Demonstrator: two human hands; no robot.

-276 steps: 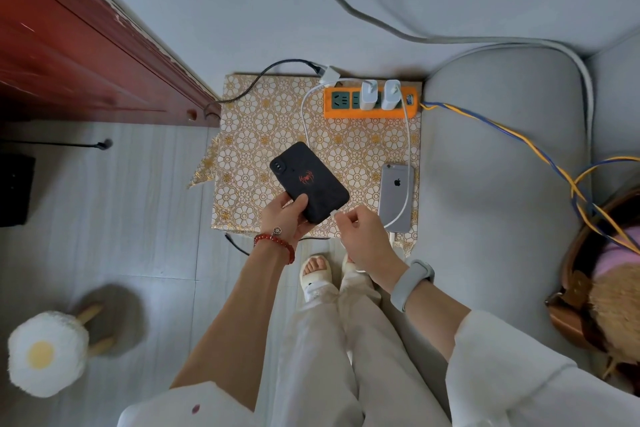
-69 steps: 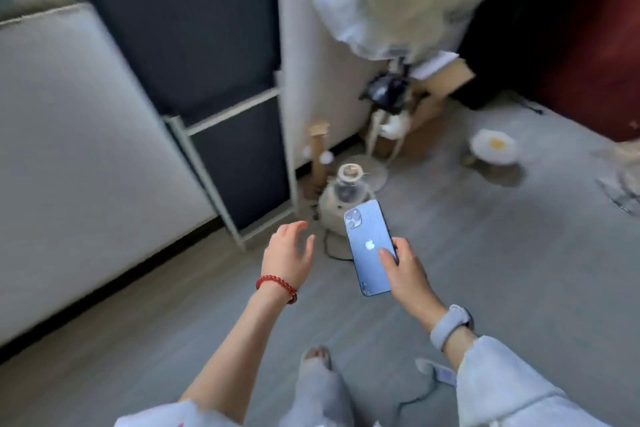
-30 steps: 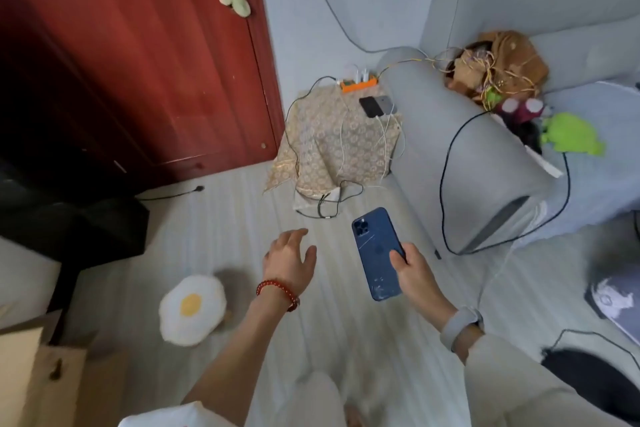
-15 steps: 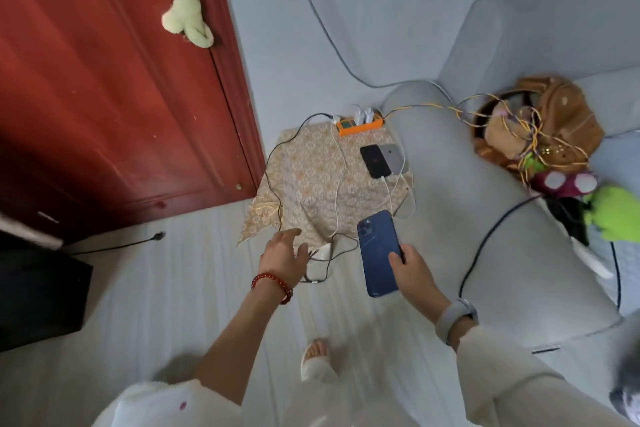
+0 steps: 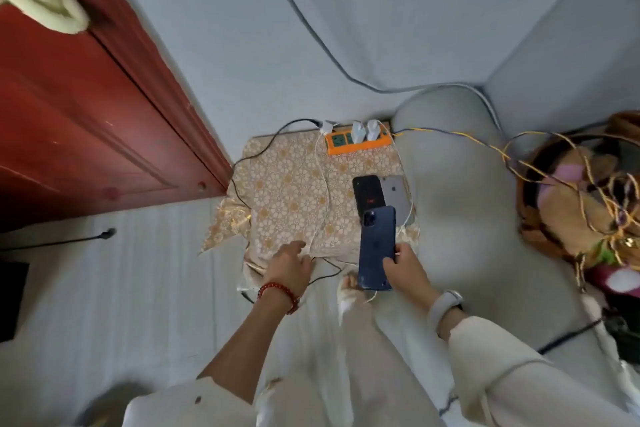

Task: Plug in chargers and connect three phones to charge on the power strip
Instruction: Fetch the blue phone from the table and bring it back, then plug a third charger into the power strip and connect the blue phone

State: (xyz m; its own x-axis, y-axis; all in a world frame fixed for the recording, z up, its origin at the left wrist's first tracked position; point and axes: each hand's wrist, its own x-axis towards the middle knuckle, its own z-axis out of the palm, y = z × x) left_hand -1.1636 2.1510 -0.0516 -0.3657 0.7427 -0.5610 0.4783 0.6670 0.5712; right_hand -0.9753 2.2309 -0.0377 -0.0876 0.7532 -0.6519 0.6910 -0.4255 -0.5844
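Patterned cloth (image 5: 287,191) covers the stand at centre, with the orange power strip (image 5: 356,144) at its twelve o'clock edge. Black phone (image 5: 367,196) and grey phone (image 5: 394,192) lie at three o'clock. Right hand (image 5: 403,270) grips the blue phone (image 5: 377,246); left hand (image 5: 291,265), fingers loosely spread, reaches the white cable (image 5: 323,198) at six o'clock.

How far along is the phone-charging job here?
Done: black phone and grey phone lie on the cloth by the strip. In hand: right hand holds the blue phone; left hand reaches a white cable. Left: plug it in.
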